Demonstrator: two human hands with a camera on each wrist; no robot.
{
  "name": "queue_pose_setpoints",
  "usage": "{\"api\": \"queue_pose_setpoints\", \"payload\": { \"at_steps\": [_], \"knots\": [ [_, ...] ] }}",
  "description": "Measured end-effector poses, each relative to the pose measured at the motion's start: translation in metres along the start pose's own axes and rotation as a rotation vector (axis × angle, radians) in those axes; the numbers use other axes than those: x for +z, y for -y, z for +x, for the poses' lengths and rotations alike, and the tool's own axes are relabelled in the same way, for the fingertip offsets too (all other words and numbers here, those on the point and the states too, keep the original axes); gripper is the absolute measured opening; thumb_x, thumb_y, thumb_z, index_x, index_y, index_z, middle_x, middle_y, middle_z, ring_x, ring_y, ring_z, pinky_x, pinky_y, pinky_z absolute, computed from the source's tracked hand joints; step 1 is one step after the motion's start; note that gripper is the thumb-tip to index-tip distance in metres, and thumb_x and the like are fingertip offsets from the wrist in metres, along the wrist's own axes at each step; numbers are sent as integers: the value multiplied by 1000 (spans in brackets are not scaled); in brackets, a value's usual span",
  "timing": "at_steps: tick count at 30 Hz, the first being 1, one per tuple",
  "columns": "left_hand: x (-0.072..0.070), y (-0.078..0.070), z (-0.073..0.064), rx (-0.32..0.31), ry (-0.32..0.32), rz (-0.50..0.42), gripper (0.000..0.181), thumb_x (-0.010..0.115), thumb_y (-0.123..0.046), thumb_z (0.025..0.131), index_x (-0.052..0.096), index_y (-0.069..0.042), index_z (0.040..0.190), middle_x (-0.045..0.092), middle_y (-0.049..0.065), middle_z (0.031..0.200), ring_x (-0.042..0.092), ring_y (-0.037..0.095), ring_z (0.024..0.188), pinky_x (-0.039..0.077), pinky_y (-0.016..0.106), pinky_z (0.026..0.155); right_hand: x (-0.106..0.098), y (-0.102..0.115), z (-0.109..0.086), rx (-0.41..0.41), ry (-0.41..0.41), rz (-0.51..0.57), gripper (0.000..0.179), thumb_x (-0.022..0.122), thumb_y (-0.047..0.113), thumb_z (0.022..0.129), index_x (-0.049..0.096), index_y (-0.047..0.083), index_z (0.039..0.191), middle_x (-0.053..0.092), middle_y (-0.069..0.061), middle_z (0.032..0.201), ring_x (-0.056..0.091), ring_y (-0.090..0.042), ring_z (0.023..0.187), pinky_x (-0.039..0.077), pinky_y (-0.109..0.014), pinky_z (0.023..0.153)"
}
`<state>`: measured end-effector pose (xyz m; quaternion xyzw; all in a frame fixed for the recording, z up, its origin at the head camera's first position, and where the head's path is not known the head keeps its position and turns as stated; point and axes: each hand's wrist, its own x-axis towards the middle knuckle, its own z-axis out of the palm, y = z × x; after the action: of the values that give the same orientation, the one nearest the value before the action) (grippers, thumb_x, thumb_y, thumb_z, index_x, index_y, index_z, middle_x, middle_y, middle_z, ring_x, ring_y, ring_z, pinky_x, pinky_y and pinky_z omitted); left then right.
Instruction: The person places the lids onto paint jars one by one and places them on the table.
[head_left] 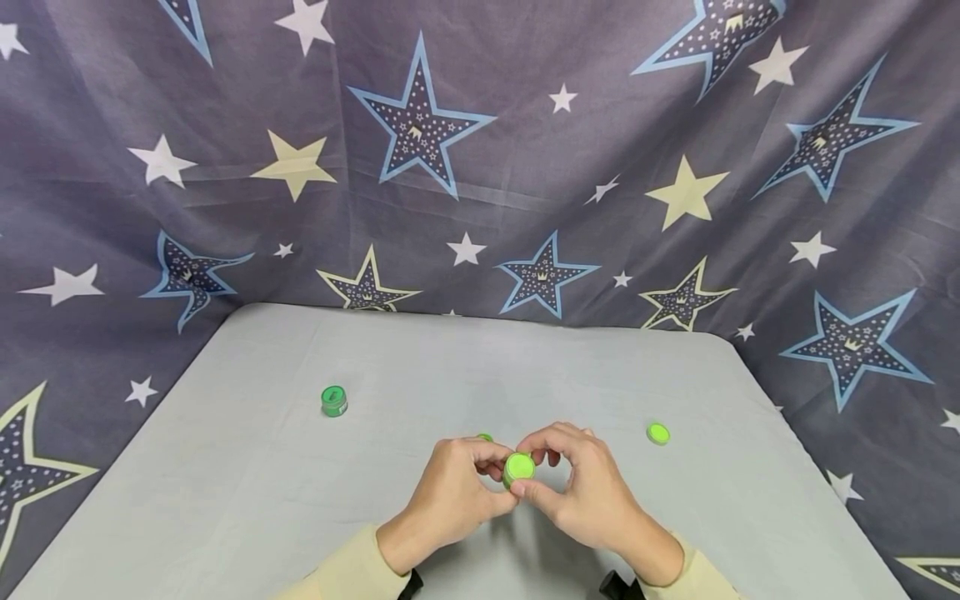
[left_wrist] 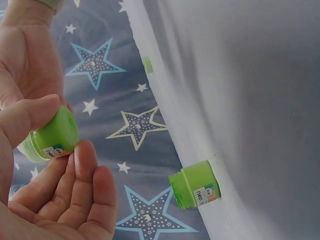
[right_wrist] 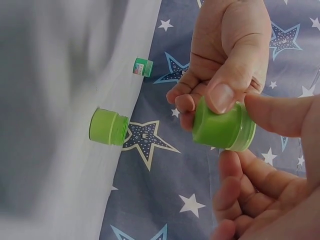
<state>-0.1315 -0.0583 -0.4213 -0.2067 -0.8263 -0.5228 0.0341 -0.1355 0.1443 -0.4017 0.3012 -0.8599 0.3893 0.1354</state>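
A small light green jar (head_left: 519, 468) with a lid on is held between both hands above the table. My left hand (head_left: 452, 485) pinches its body with thumb and fingers. At the lid (right_wrist: 245, 131), the thumb and fingers of my right hand (head_left: 592, 487) grip the rim. Just behind the hands stands a second light green jar (left_wrist: 196, 184) with its threaded neck bare; in the head view it is mostly hidden. A loose light green lid (head_left: 658, 432) lies on the table to the right.
A darker green jar (head_left: 333, 401) stands at the left of the table, its lid on. Pale grey cloth covers the table (head_left: 225, 467). A star-patterned curtain (head_left: 487, 192) hangs at the back and along both sides.
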Motion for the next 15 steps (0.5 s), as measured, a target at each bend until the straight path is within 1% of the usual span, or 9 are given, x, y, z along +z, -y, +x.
{"api": "queue_pose_setpoints", "payload": {
  "at_steps": [4,6,9,13,15],
  "knots": [
    [0,1,0,-1,1,-4,23,88,-6,76,81,-19,94,69,-16,81,69,13,79,58,32,82,1,-1,0,4,-18,-17,34,94,23,74,70,29,98,62,18,86,51,-5,78,39,-30,72],
    [1,1,0,1,1,-10,24,88,-5,76,81,-18,94,69,-15,82,69,15,79,59,35,81,2,-1,0,-2,-32,-28,34,95,25,73,69,28,95,62,16,84,52,-6,77,39,-30,72],
    [1,1,0,4,-2,-13,24,88,-4,75,81,-18,94,69,-15,82,68,10,78,59,35,81,3,-1,0,-11,-52,-49,36,96,27,71,67,26,92,61,15,82,51,-5,76,39,-29,71],
    [1,1,0,7,-4,-11,24,88,-5,75,81,-18,94,70,-15,83,65,3,78,59,35,81,4,-1,-1,-24,-72,-54,37,96,30,70,64,25,89,57,18,82,52,-9,74,38,-29,71],
    [1,1,0,10,-6,-11,24,88,-5,75,81,-18,95,70,-15,83,65,2,78,59,35,81,5,-2,-1,-32,-81,-52,38,95,31,71,62,25,88,57,16,81,52,-10,73,38,-29,71]
  ]
}}
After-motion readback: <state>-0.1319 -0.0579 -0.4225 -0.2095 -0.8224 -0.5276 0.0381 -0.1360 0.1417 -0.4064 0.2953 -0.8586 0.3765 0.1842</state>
